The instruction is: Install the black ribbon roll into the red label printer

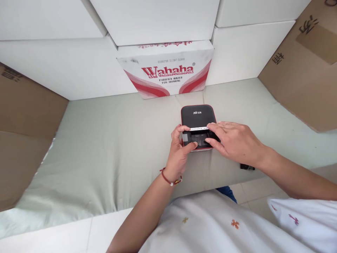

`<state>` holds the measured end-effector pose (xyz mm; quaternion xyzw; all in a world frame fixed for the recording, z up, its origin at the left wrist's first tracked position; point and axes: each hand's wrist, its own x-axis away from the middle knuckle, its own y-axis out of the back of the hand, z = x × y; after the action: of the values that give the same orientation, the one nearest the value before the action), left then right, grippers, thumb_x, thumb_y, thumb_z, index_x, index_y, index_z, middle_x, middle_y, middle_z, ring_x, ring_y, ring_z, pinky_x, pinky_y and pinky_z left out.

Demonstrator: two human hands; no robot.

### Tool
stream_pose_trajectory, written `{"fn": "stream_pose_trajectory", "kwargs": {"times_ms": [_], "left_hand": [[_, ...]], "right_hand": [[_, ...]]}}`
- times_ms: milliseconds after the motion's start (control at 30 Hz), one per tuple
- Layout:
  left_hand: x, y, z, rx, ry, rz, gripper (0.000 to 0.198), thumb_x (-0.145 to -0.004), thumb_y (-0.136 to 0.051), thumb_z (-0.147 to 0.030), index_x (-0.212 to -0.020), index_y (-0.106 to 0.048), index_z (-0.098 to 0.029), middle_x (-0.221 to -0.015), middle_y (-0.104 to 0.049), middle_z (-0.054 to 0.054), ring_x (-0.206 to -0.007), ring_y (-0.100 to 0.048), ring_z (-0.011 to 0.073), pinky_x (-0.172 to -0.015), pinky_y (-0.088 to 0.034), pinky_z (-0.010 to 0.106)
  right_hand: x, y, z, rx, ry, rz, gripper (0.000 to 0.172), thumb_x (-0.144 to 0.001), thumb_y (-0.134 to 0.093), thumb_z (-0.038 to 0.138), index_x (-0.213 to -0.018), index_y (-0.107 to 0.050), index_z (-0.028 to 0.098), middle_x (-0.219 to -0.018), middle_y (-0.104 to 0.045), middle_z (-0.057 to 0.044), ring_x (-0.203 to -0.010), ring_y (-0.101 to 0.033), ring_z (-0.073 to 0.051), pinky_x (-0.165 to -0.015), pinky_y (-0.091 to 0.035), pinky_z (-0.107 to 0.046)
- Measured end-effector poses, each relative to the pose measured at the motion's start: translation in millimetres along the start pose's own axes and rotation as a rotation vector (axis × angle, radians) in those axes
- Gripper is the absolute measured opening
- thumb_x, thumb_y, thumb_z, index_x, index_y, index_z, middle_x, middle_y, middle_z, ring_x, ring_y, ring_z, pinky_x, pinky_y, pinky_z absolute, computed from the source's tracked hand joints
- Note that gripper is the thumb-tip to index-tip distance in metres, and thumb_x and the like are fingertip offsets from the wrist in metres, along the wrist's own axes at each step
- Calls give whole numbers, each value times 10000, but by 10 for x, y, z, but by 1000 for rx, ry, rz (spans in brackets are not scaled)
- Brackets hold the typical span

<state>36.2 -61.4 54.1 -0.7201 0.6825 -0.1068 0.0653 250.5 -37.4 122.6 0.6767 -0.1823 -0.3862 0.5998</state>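
Observation:
A small black box-shaped device (198,114) with rounded corners, red edging and white lettering lies on the pale green cloth. Across its middle runs a white printed strip (199,128), and below that is a dark recess with a shiny, clear-looking part (200,138). My left hand (179,151) grips the device's left side, fingers bent at the strip's left end and thumb pressed at the recess. From the right, my right hand (231,138) holds the other side, its fingertips on the strip's right end and its thumb at the recess. The device's underside is hidden.
A Wahaha water carton (168,75) stands behind the device, among large white boxes (163,21). Brown cardboard boxes rise at the left (23,140) and right (302,73). A small black object (247,167) lies near the cloth's (105,158) front edge, partly under my right wrist.

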Motion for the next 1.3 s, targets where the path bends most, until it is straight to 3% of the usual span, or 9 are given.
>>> {"fn": "stream_pose_trajectory", "kwargs": {"times_ms": [133,267,400,500,633,800,1000,1133,1300], "left_hand": [[-7,11,-73,44,113,35,475,-747,-803,-223,-1161,-586,-310,-1360,-554,21,-1120,-592,226,-912,-549,344],[-22,5,-80,60,99,32,484,-745,-804,-231,-1169,-583,-306,-1335,-563,15,-1106,-580,218,-909,-524,330],[-24,5,-55,55,98,33,528,-731,-821,-245,-1209,-608,-314,-1332,-580,14,-1115,-581,221,-909,-521,331],[-32,41,-33,72,86,50,621,-723,-839,-248,-1294,-613,-345,-1430,-579,18,-1248,-583,250,-990,-537,361],[-150,145,21,174,72,32,807,-703,-817,-200,-1434,-540,-403,-1546,-575,19,-1498,-507,283,-1222,-468,450],[-430,247,137,292,71,88,756,-634,-797,-168,-1346,-617,-348,-1572,-590,30,-1600,-428,307,-1342,-347,502],[-533,299,294,394,44,180,929,-652,-900,-239,-1485,-546,-447,-1674,-510,-6,-1700,-291,314,-1404,-224,517],[-532,321,359,389,20,236,1018,-696,-936,-295,-1567,-453,-508,-1740,-438,-13,-1733,-237,321,-1408,-224,537],[-546,320,396,375,-40,304,1007,-741,-940,-362,-1592,-422,-513,-1798,-366,-14,-1737,-230,323,-1404,-239,540]], "right_hand": [[5,-39,-10,15,-48,-21,337,-1101,-621,373,-1330,-730,152,-1215,-851,-189,-1080,-832,-347,-884,-674,-463],[22,-111,-10,-45,-140,-83,280,-1130,-562,364,-1271,-752,214,-1100,-878,-102,-978,-846,-300,-809,-675,-431],[92,-243,211,-189,-181,-297,292,-1125,-575,315,-1353,-738,234,-1244,-858,-106,-1149,-826,-295,-1086,-653,-524],[180,-359,438,-294,-104,-363,344,-1111,-596,246,-1436,-710,246,-1336,-830,-107,-1272,-786,-272,-1198,-597,-549],[285,-454,587,-299,-27,-373,348,-1089,-627,188,-1423,-720,200,-1435,-780,-134,-1403,-711,-277,-1231,-567,-557],[342,-461,612,-285,-30,-381,376,-1085,-626,195,-1454,-698,200,-1443,-778,-133,-1409,-707,-268,-1238,-547,-541],[376,-457,650,-273,-14,-291,448,-1107,-620,277,-1553,-623,237,-1496,-753,-91,-1435,-676,-252,-1289,-469,-514],[383,-462,654,-270,-22,-266,473,-1107,-621,276,-1578,-602,249,-1506,-748,-81,-1440,-671,-247,-1293,-464,-504],[325,-408,665,-266,17,-247,382,-1097,-645,251,-1475,-676,204,-1447,-781,-96,-1433,-679,-252,-1309,-454,-491]]}}
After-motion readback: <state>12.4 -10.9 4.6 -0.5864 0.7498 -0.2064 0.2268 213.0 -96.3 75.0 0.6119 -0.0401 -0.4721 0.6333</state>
